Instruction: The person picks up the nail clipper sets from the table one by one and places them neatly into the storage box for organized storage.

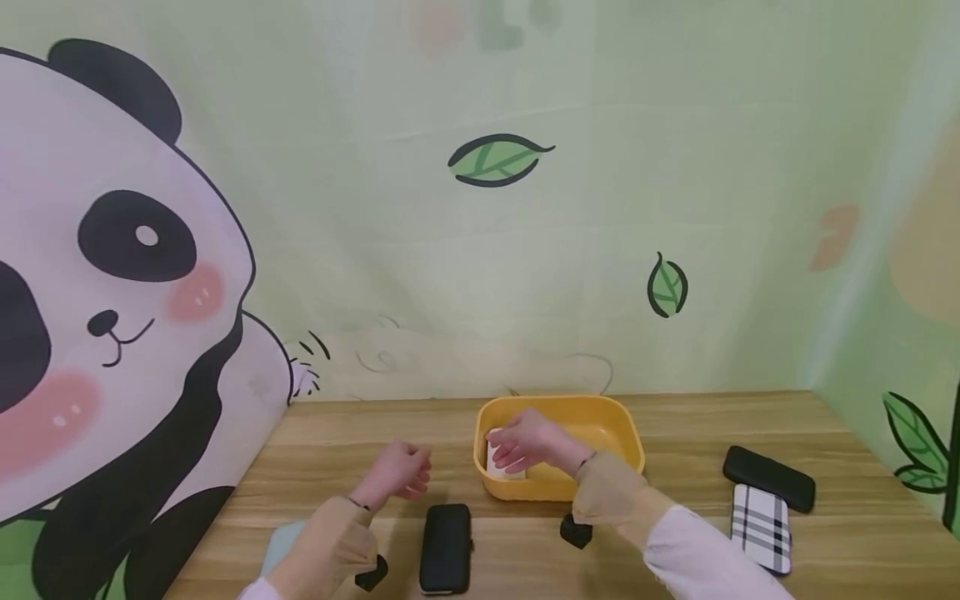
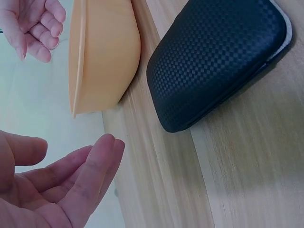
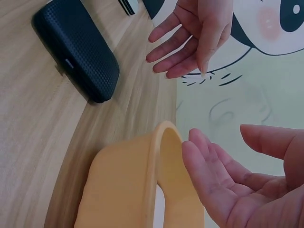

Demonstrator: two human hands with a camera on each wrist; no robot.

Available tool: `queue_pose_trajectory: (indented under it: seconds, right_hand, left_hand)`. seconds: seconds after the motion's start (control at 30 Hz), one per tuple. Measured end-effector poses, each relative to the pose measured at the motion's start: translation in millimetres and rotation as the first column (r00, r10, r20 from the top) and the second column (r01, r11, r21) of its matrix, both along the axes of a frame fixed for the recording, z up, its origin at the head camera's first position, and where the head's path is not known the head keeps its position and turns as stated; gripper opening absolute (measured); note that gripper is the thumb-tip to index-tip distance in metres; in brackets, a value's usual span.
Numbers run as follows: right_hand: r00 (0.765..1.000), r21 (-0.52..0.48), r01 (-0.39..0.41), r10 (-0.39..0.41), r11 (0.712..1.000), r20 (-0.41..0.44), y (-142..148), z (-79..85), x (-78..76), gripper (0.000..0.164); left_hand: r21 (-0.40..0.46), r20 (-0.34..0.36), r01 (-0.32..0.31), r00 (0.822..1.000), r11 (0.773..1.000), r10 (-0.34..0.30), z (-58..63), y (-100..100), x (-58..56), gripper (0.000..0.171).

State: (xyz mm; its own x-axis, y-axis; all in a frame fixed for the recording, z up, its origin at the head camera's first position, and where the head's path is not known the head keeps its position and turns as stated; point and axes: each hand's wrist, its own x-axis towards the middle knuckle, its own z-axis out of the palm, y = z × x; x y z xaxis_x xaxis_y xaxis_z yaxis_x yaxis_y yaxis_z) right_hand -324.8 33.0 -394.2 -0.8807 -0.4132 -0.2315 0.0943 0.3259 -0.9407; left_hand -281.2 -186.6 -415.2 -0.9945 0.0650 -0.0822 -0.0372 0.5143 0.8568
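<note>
My right hand [image 1: 531, 440] hovers over the left part of a yellow plastic bin [image 1: 558, 490], fingers loosely bent and holding nothing. A flat white item [image 1: 495, 458] lies inside the bin beneath that hand, partly covered by it. In the right wrist view the fingertips of my right hand [image 3: 237, 180] are right at the bin's rim. To the left, my left hand [image 1: 397, 472] is raised above the table with thumb and fingers apart, as its wrist view shows. Nearest to it is a black case [image 1: 446, 550] with a woven-look texture [image 2: 213, 61], lying flat.
On the right side of the wooden table [image 1: 675, 550], a second black case [image 1: 768, 477] lies against a black-and-white plaid case [image 1: 761, 527]. A pale blue item [image 1: 279, 546] is partly hidden by the left forearm. A printed panda backdrop [image 1: 375, 250] stands behind the table.
</note>
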Motion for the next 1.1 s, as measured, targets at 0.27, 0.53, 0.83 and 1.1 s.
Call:
queue_pose_trajectory:
  seconds: [0.27,0.53,0.83,1.1]
  right_hand:
    - [0.999,-0.013,-0.028,0.028,1.0,0.02,-5,-4.5,3.5,0.026]
    - [0.997,0.013,-0.071,0.07,0.997,0.017,-8,-5.8,9.5,0.025]
    - [0.993,0.048,-0.12,0.119,0.992,0.019,-13,-13.7,19.8,0.022]
    - [0.981,0.058,-0.183,0.186,0.981,-0.052,-17,-15.7,33.1,0.019]
  left_hand:
    - [-0.005,0.025,-0.003,1.0,1.0,0.003,-0.8,-1,2.8,0.027]
    - [-0.025,0.01,-0.008,1.0,1.0,0.008,-2.5,-2,4.7,0.026]
    - [-0.023,0.042,-0.001,0.999,1.0,0.002,-7.0,-2,8.6,0.022]
    - [0.006,0.071,0.041,0.997,0.999,-0.042,-9.8,-7,15.2,0.02]
